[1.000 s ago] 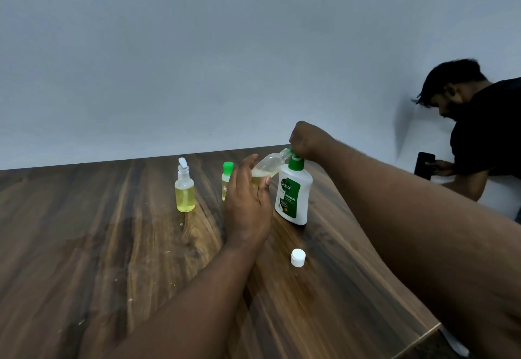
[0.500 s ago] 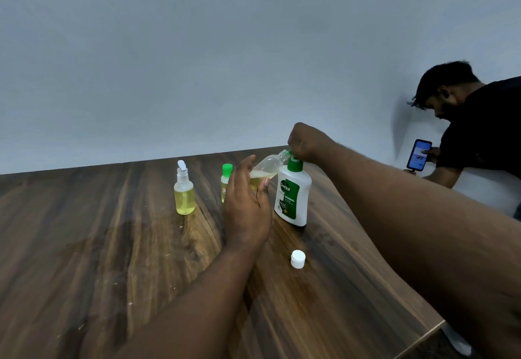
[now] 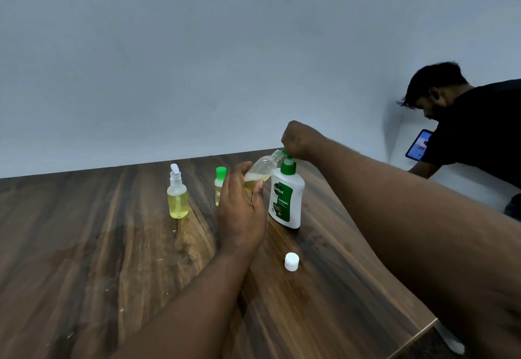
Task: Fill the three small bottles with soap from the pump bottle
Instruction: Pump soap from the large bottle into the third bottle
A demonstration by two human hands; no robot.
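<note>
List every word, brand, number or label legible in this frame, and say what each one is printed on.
"Dettol": green label of the white pump bottle.
"ORIGINAL": same label, lower down.
Smaller print beneath it: too small to read.
Red label on the green-capped small bottle: blurred, partly hidden by the left hand.
Phone screen: unreadable.

White pump bottle (image 3: 286,203) with green label and collar; yellow soap in the clear spray bottle (image 3: 177,199); green-capped small bottle (image 3: 220,181); white cap (image 3: 291,261); dark streaky wood-grain tabletop (image 3: 84,246)
</note>
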